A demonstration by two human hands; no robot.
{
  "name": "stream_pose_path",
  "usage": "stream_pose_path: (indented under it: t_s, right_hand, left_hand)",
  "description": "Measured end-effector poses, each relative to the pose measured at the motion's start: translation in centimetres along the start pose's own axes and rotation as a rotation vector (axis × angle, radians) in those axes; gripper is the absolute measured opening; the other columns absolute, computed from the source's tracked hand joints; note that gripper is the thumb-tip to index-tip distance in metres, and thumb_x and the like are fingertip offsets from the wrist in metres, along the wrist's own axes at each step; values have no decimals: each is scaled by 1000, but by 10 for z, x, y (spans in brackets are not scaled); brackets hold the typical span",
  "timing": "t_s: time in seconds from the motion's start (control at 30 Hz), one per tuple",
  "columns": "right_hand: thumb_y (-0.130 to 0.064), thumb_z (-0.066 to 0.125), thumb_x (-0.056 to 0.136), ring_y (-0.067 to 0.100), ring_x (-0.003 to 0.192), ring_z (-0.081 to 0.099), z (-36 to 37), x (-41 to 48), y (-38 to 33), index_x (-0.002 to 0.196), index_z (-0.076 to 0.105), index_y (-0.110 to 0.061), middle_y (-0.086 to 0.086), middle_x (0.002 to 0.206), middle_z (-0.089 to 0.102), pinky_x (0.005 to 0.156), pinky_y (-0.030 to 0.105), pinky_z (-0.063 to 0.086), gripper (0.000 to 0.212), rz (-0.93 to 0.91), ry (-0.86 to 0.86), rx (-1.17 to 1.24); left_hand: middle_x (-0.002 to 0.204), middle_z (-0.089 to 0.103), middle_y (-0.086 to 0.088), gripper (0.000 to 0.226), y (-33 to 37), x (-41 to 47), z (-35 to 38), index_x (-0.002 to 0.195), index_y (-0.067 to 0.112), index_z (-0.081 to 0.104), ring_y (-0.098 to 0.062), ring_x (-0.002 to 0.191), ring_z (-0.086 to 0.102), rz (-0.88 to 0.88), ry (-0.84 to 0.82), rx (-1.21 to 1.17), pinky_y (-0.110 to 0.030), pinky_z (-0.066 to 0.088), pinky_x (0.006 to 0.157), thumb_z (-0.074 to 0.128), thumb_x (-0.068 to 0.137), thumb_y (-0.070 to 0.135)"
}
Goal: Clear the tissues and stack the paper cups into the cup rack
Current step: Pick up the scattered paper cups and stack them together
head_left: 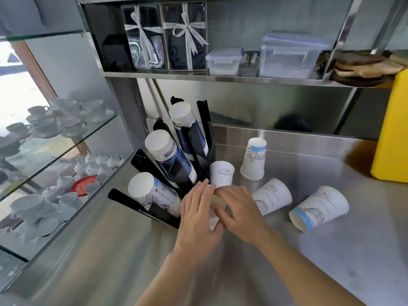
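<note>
A black cup rack [194,138] stands at the counter's left and holds three tilted stacks of paper cups [164,151]. My left hand [198,215] and my right hand [239,209] are together in front of the rack, both closed around a small white paper cup [213,224] that is mostly hidden. A small cup [221,173] stands upside down just behind my hands. A taller cup [254,159] stands upside down further back. Two cups lie on their sides to the right, one near my right hand [272,196] and one further right [320,207]. No tissues are visible.
The steel counter [331,250] spreads to the right and front. A yellow container [391,129] stands at the right edge. Glass shelves [66,138] with white porcelain cups are on the left. An upper steel shelf [220,78] holds gift boxes and plastic containers.
</note>
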State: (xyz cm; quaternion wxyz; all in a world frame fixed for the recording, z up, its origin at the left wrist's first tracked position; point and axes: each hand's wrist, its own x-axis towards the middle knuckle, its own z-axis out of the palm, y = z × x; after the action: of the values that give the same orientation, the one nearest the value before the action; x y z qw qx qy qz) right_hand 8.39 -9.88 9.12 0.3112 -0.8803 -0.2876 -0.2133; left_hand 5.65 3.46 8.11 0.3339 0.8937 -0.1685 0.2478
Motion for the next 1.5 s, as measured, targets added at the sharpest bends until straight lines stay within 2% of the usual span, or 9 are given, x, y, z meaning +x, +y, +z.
stream_pose_path:
  t_s: [0.3,0.4,0.5,0.77,0.93,1.13,1.27,1.4,1.5]
  right_hand:
    - [-36,50,85,21,107,53,-62,-42,67,114,53,-16,3,117,60,88,27,27,36,364,204,-107]
    - [-36,58,86,22,116,46,-76,-72,101,124,46,-21,3,129,52,97,36,30,43,541,245,-144]
    - [-39,60,85,25,128,35,-88,-98,133,134,34,-21,6,142,41,106,48,27,59,755,206,-223]
    - [-49,55,84,24,137,23,-104,-131,189,142,10,-22,4,152,24,109,48,16,78,1005,145,-131]
    - [-39,62,82,27,116,46,-102,-131,200,126,41,-15,7,125,51,100,44,35,54,1037,246,9]
    - [-16,61,83,26,98,51,-98,-115,185,105,52,-10,7,102,49,85,41,45,25,1008,376,147]
    - [-18,61,84,20,96,53,-105,-92,160,109,55,-14,6,105,53,83,39,49,26,861,459,135]
    - [-19,62,85,9,87,54,-121,-63,125,106,61,-18,5,99,53,75,34,51,21,666,557,156]
    - [-21,62,85,4,87,54,-128,-39,95,105,63,-19,4,98,54,71,27,51,20,519,611,191]
  left_hand:
    - [141,44,-6,61,63,26,70,133,13,42,-23,130,40,104,-180,-119,-36,29,110,61,77,24]
    - [145,39,-7,62,78,27,110,137,13,37,-24,134,35,82,-315,-143,-41,29,112,60,83,31]
    - [146,36,-1,64,90,26,150,139,18,30,-18,135,30,53,-426,-141,-35,23,113,56,84,39]
    - [137,43,-6,58,101,35,217,138,14,30,-24,124,39,-67,-601,-93,-34,31,105,51,89,37]
    - [132,48,-5,56,99,43,226,136,15,35,-24,123,45,-390,-692,-334,-36,36,104,56,87,34]
    - [113,63,0,35,90,46,223,112,22,52,-13,98,63,-581,-708,-499,-36,51,88,60,83,40]
    - [103,68,5,27,87,53,206,104,29,54,-1,82,69,-596,-645,-704,-16,52,65,60,83,43]
    - [105,67,-1,32,92,73,169,100,40,54,-11,90,69,-537,-530,-791,-31,57,79,58,74,58]
    - [107,67,1,30,96,93,128,112,37,53,-6,87,68,-500,-420,-888,-20,54,70,54,84,49]
